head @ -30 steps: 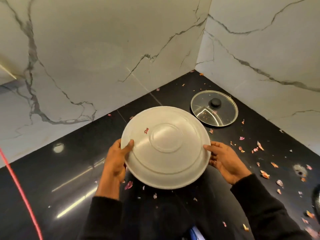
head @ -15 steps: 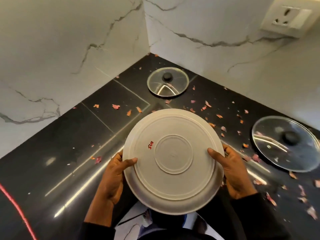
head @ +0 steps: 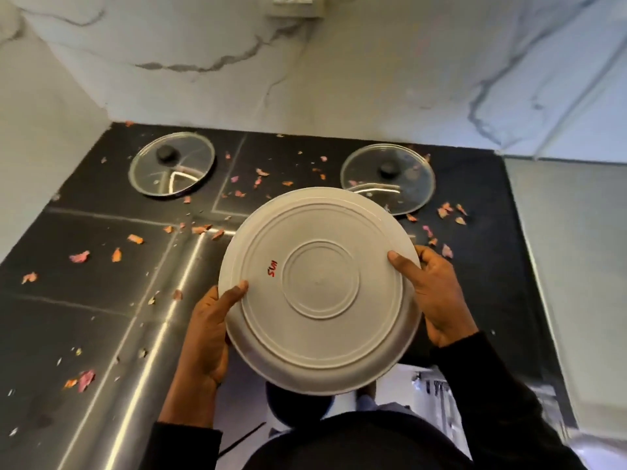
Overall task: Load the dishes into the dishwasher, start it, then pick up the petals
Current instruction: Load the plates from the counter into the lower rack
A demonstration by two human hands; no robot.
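Two grips: left hand [head: 207, 337] and right hand [head: 437, 300] are clamping fingers [head: 402, 266] on opposite rims of the upturned plate [head: 319, 286], held level between them.

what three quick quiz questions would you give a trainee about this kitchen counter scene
1. True or false: the plate rests flat on the counter.
2. How many glass lids lie on the counter? A one, B two, C three.
3. Fill in: scattered across the counter are small pink and orange ___.

Key
1. False: the left hand and the right hand hold it up by its rim, underside toward the camera.
2. B: the other lid is partly behind the plate.
3. petals
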